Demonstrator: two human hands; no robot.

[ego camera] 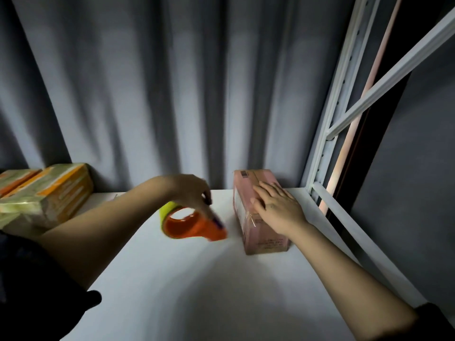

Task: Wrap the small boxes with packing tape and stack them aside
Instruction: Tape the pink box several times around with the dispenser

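The left hand (194,190) grips an orange tape dispenser (194,223); the right hand (275,207) lies flat, fingers straight, on a pink cardboard box (248,215) on the white desk (197,279).

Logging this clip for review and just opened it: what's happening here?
A person is taping small boxes at a white table. The right hand lies flat on top of a pink box, steadying it. The left hand grips an orange tape dispenser, blurred, just left of the box. Other boxes are stacked at the far left edge.

left grip (197,193) seemingly curled, right grip (278,207) flat
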